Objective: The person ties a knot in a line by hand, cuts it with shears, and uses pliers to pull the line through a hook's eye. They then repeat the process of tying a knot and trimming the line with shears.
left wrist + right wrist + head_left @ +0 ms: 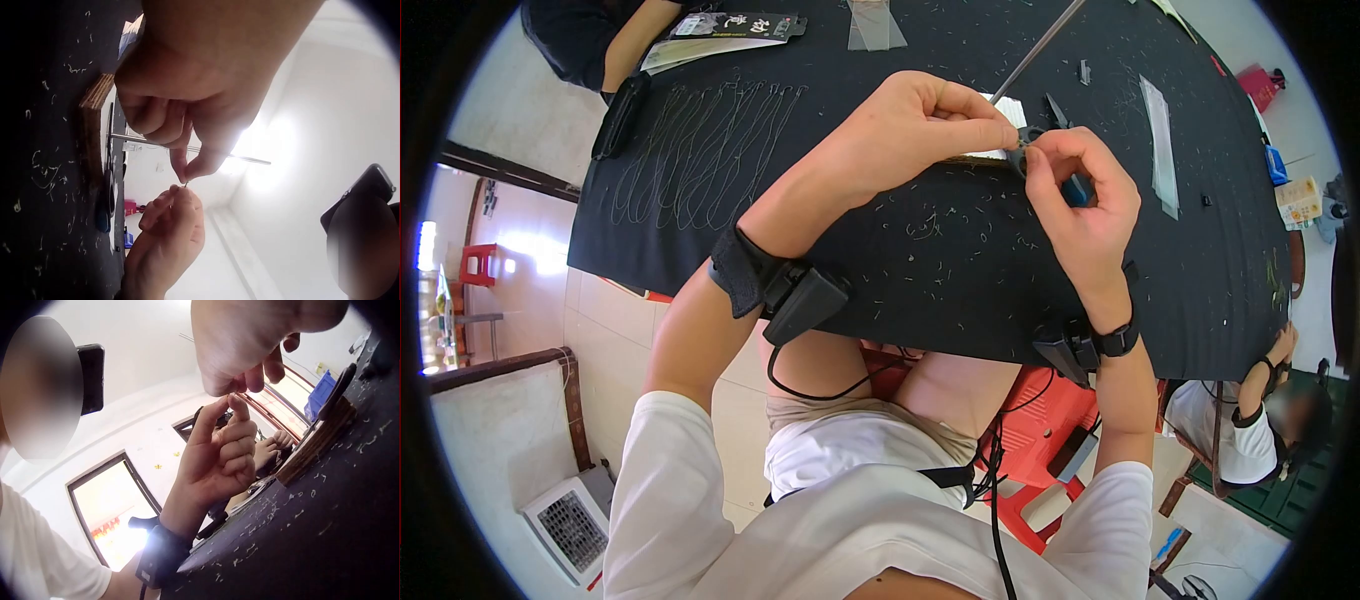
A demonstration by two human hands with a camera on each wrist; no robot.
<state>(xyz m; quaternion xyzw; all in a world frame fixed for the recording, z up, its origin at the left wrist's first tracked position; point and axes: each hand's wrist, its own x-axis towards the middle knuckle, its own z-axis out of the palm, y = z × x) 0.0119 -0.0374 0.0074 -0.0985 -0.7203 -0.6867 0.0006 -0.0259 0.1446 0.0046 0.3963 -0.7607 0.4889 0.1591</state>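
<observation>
My left hand (pixel 925 130) and right hand (pixel 1090 190) meet fingertip to fingertip above the table. Between them, thumbs and index fingers pinch a tiny thin strand (pixel 185 185), mostly hidden by the fingertips; I cannot tell its kind. The left hand's other fingers are curled into the palm. Just beyond the hands lies a small plywood block (pixel 94 119) with a white top, and a thin metal rod (pixel 1040 48) rises from it. Scissors (pixel 1055 112) with dark handles lie at the block, partly behind the right hand.
Several thin looped cords (pixel 720 150) lie in a row at the left, beside a black case (pixel 622 115) and flat packaging (pixel 725 40). Pale thread scraps (pixel 925 225) dot the black cloth. A clear plastic strip (pixel 1160 145) lies at the right. Another person (pixel 1230 440) sits at the right edge.
</observation>
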